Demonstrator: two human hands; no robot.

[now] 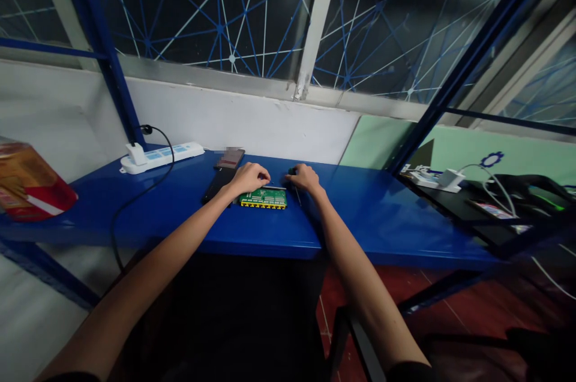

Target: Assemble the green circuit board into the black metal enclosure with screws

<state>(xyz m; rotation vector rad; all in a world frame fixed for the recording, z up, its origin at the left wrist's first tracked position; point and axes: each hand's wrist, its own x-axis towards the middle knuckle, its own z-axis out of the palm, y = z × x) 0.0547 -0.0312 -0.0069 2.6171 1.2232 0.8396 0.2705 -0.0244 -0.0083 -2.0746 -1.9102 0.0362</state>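
A green circuit board [263, 196] with a row of yellow ports along its near side lies flat on the blue table [265, 232]. My left hand [251, 177] is at the board's far left corner, its thumb and fingers pinched together. What the pinch holds, if anything, is too small to make out. Just beyond the far right corner, my right hand [305, 178] is closed, with something small and dark at its fingertips that I cannot identify. Behind the board's far edge runs a thin pale strip, partly covered by the left fingers.
Left of the board lie a dark flat object [217, 186] and a phone-like device [230, 158]. A white power strip [162, 156] with a black cable stands at the back left. A red and orange package [33, 184] is far left. Blue frame posts [108, 70] rise behind.
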